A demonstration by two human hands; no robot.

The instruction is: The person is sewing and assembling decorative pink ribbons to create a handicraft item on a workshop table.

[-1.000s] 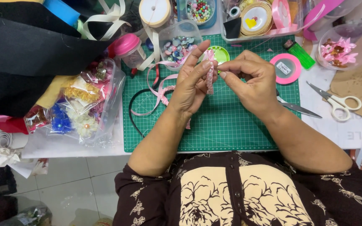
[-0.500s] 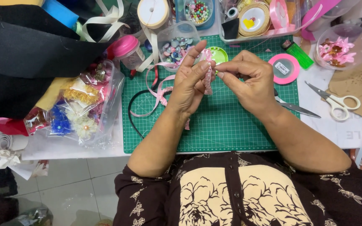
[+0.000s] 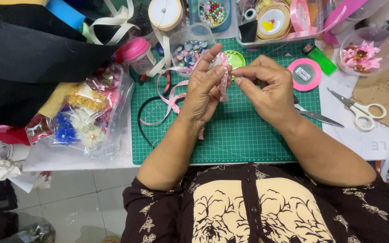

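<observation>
Both hands are raised over a green cutting mat (image 3: 244,135). My left hand (image 3: 202,90) pinches a gathered strip of pink ribbon (image 3: 223,81) that stands upright between thumb and fingers. My right hand (image 3: 266,90) meets it from the right, its fingertips closed on the same ribbon near the top. A loose tail of the pink ribbon (image 3: 169,101) curls down onto the mat to the left, beside a thin black headband (image 3: 142,123).
White-handled scissors (image 3: 361,108) and a second pair, partly under my right wrist (image 3: 318,117), lie on the right. A pink tape roll (image 3: 305,73), tub of beads (image 3: 190,47), bowl of pink flowers (image 3: 361,51), plastic bags of trims (image 3: 86,112) and black fabric (image 3: 28,58) crowd the table.
The hands hold nearly the same pose; the fingers have shifted slightly on the ribbon. Nothing was picked up or put down.
</observation>
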